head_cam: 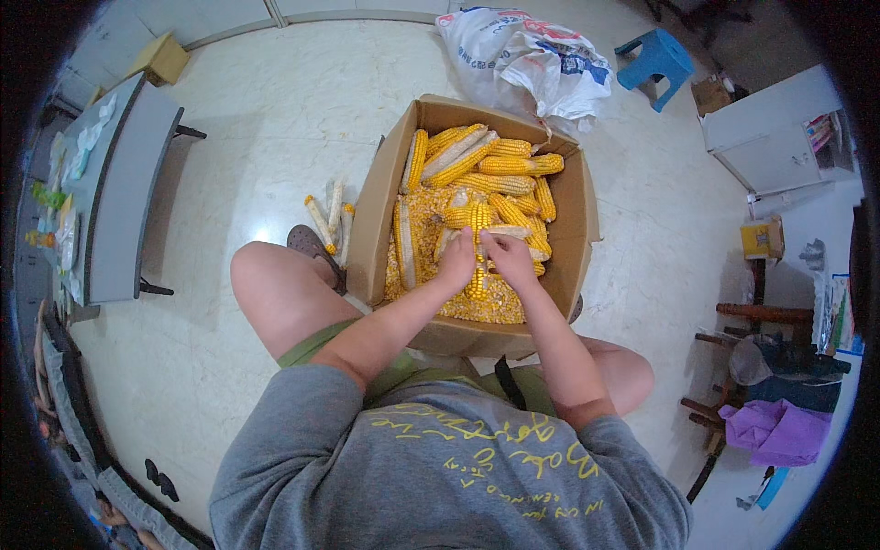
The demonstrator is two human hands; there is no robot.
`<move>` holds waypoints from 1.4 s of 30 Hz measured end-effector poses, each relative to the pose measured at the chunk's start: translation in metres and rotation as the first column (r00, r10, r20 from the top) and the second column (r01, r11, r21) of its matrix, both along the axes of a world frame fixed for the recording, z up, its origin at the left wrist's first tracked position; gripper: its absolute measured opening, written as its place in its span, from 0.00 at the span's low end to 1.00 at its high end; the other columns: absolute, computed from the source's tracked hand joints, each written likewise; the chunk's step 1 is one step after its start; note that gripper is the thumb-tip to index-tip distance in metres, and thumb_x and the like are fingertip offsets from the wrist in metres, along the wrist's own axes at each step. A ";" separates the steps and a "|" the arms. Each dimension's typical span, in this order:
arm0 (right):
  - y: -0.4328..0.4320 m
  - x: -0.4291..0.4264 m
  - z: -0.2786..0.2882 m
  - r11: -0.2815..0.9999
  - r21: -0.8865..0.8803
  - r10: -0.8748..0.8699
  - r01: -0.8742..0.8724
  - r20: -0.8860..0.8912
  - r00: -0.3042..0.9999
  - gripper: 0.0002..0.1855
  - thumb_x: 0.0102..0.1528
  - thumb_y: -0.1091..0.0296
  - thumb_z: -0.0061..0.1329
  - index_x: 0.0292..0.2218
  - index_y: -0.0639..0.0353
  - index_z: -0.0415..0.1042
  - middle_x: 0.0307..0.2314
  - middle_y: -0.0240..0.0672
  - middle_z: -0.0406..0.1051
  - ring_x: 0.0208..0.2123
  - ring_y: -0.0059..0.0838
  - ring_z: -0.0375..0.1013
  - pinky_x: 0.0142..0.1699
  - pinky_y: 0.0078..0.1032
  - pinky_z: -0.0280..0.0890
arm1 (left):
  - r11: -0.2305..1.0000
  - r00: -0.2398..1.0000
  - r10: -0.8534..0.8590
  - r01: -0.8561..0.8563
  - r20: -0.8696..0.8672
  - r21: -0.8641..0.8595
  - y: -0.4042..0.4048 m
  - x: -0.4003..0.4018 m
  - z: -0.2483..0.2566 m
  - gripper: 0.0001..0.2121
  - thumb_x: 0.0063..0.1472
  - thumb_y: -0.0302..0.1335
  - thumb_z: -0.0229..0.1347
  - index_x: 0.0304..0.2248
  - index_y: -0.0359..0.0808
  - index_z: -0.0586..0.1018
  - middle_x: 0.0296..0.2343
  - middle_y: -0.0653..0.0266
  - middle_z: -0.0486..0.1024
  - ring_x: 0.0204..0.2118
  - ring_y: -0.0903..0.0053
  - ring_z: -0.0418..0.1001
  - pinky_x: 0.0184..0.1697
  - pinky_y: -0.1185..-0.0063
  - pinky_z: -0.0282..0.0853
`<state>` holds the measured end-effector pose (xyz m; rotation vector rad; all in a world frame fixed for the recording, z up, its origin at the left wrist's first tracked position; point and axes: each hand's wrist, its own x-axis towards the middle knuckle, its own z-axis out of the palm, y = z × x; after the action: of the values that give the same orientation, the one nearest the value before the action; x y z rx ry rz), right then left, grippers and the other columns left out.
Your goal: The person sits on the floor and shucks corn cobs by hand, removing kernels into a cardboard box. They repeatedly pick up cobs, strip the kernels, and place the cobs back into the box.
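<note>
Both of my hands are inside a cardboard box (385, 199) that stands between my legs. An ear of dried yellow corn (480, 214) points away from me between them. My left hand (456, 264) grips it from the left, thumb on the kernels. From the right, my right hand (511, 260) holds the same ear, its thumb close to the other one. Loose corn kernels (426, 213) cover the bottom of the box. More ears (509, 184) are heaped at its far and right sides, and a partly stripped ear (405, 240) leans along the left wall.
Several bare cobs (335, 206) lie on the floor left of the box, beside my shoe (309, 242). A white woven sack (522, 62) rests against the far side. Beyond it stands a blue plastic stool (656, 60). A table (127, 185) is at left; wooden chairs (722, 405) are at right.
</note>
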<state>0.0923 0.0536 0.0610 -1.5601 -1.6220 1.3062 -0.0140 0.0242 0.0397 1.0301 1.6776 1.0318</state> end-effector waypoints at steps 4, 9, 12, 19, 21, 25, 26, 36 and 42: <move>0.000 -0.009 0.007 0.999 0.008 0.044 -0.049 0.320 0.946 0.19 0.49 0.58 0.39 0.23 0.69 0.68 0.12 0.42 0.64 0.16 0.28 0.65 0.24 0.26 0.59 | 0.999 0.999 -0.050 0.050 0.011 -0.006 -0.001 0.004 0.002 0.25 0.58 0.37 0.26 0.28 0.23 0.69 0.30 0.40 0.66 0.36 0.53 0.62 0.41 0.69 0.55; 0.000 -0.007 -0.020 0.970 0.217 -0.171 0.109 0.292 0.941 0.16 0.49 0.64 0.36 0.21 0.70 0.68 0.12 0.48 0.63 0.17 0.38 0.65 0.26 0.30 0.58 | 0.991 0.990 -0.124 0.127 0.067 -0.041 0.002 -0.005 -0.010 0.24 0.58 0.39 0.26 0.32 0.25 0.67 0.32 0.43 0.65 0.37 0.57 0.62 0.42 0.72 0.54; 0.003 0.002 -0.013 0.991 0.131 -0.059 0.023 0.286 0.956 0.18 0.51 0.61 0.35 0.25 0.69 0.68 0.16 0.44 0.66 0.20 0.34 0.67 0.26 0.28 0.60 | 1.000 0.999 -0.015 0.014 -0.048 -0.027 0.001 0.002 -0.007 0.24 0.58 0.38 0.26 0.28 0.24 0.69 0.29 0.42 0.67 0.35 0.54 0.63 0.40 0.69 0.55; -0.018 0.013 0.016 0.922 -0.360 0.126 -0.146 -0.078 0.989 0.22 0.49 0.50 0.39 0.31 0.65 0.67 0.22 0.33 0.67 0.21 0.22 0.64 0.24 0.23 0.64 | 0.999 0.997 0.051 -0.050 0.058 -0.018 0.002 -0.004 0.003 0.25 0.58 0.39 0.25 0.28 0.25 0.69 0.28 0.43 0.67 0.35 0.54 0.63 0.40 0.70 0.55; -0.024 0.005 0.015 0.965 -0.227 0.140 -0.129 0.032 0.990 0.20 0.49 0.52 0.40 0.27 0.65 0.68 0.16 0.34 0.64 0.18 0.20 0.63 0.22 0.24 0.61 | 0.999 0.997 0.048 -0.047 0.052 -0.020 0.002 -0.002 0.003 0.25 0.58 0.39 0.25 0.29 0.26 0.69 0.28 0.43 0.67 0.35 0.54 0.63 0.40 0.69 0.55; -0.026 -0.002 -0.001 1.000 -0.009 -0.005 0.007 0.254 0.967 0.20 0.50 0.57 0.38 0.19 0.67 0.68 0.10 0.38 0.62 0.15 0.23 0.62 0.19 0.25 0.57 | 0.997 0.998 0.060 -0.058 0.032 -0.047 0.006 0.004 -0.021 0.25 0.58 0.40 0.25 0.30 0.26 0.69 0.30 0.42 0.67 0.35 0.52 0.63 0.41 0.69 0.55; -0.023 0.006 -0.029 0.997 -0.007 -0.070 0.074 0.259 0.963 0.21 0.50 0.56 0.38 0.19 0.68 0.68 0.10 0.38 0.63 0.15 0.24 0.63 0.20 0.25 0.57 | 0.998 0.997 0.046 -0.043 0.054 -0.056 0.006 0.006 -0.012 0.25 0.58 0.40 0.25 0.31 0.26 0.69 0.30 0.42 0.67 0.36 0.52 0.62 0.41 0.69 0.54; -0.017 0.015 0.002 0.848 -0.521 0.007 -0.093 -0.164 0.987 0.24 0.49 0.51 0.40 0.37 0.64 0.64 0.30 0.36 0.63 0.26 0.25 0.63 0.27 0.29 0.66 | 0.991 0.989 0.111 -0.104 0.093 -0.082 0.005 -0.008 -0.014 0.26 0.58 0.41 0.26 0.32 0.25 0.68 0.30 0.44 0.67 0.36 0.57 0.64 0.41 0.73 0.55; -0.029 0.002 0.001 0.984 -0.171 0.074 -0.051 0.131 0.989 0.18 0.48 0.57 0.41 0.20 0.66 0.67 0.12 0.31 0.62 0.14 0.19 0.58 0.20 0.22 0.56 | 0.994 0.994 0.096 -0.093 0.060 -0.053 0.004 -0.002 -0.007 0.25 0.58 0.39 0.26 0.29 0.24 0.68 0.29 0.43 0.67 0.35 0.56 0.63 0.41 0.71 0.55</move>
<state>0.0946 0.0250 0.0618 -1.7455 -1.6943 1.4285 -0.0161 0.0280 0.0326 0.8849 1.7057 1.0670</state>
